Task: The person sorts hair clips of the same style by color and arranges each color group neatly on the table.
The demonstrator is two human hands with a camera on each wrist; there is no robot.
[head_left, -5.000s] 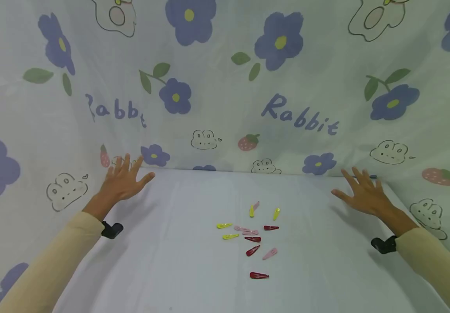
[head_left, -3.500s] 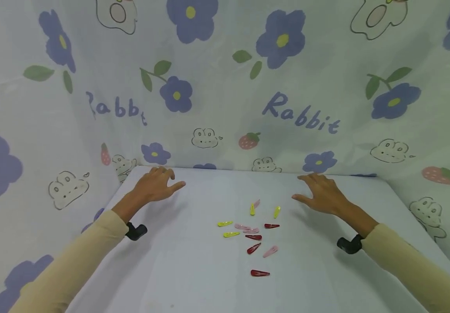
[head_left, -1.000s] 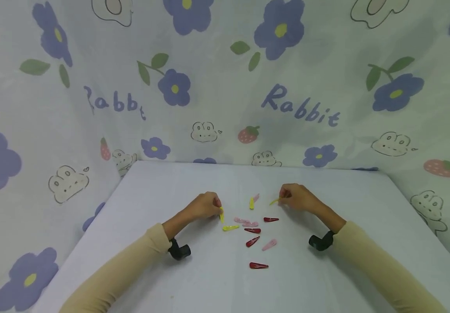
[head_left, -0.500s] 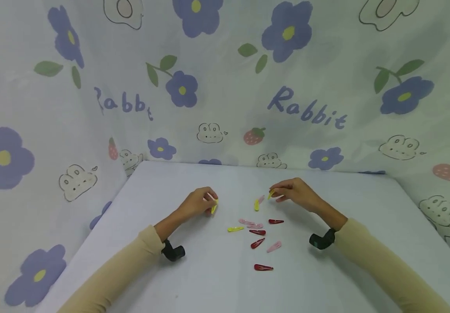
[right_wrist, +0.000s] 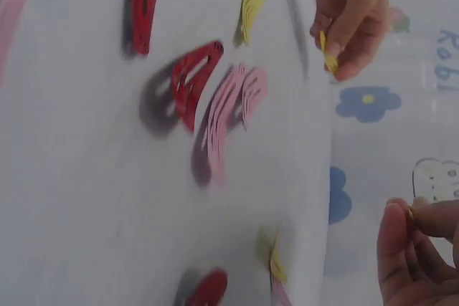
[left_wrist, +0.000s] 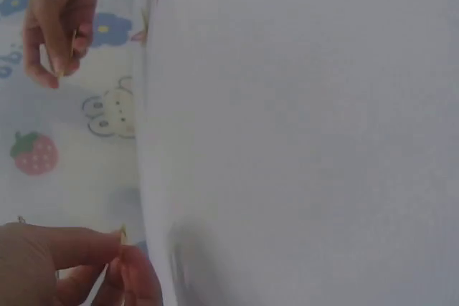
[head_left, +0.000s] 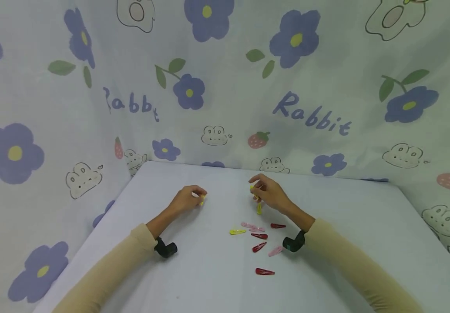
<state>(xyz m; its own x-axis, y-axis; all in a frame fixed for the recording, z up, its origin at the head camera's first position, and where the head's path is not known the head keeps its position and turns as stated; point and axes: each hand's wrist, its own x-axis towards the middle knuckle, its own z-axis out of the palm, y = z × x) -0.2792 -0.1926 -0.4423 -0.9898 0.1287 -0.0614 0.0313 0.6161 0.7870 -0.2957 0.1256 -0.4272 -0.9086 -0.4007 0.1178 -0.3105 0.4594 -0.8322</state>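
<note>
Our main worry is a dropped clip: our left hand [head_left: 187, 200] pinches one yellow clip [head_left: 202, 200] and our right hand [head_left: 270, 192] pinches another yellow clip [right_wrist: 411, 214], both above the tabletop [head_left: 201, 269]. The clips are thin and caught between fingertips, so a loosened or twisted pinch could let either slip. A second risk lies just under our right hand, where a loose yellow clip [head_left: 259, 209] rests by a pink clip [right_wrist: 281, 295]; dipping the fingers could brush both aside. From the head view our fingers hide that pink one, so we could misjudge the gap

Further in the way, the right wrist camera [head_left: 294, 241] shows just beside another pink clip [head_left: 275, 251]; its height we cannot tell, but a low sweep might knock that clip. Nearer us than our hands, two more pink clips [head_left: 253, 227] lie close together among four red clips [head_left: 259, 236], with one more yellow clip [head_left: 237, 232] to their left
</note>
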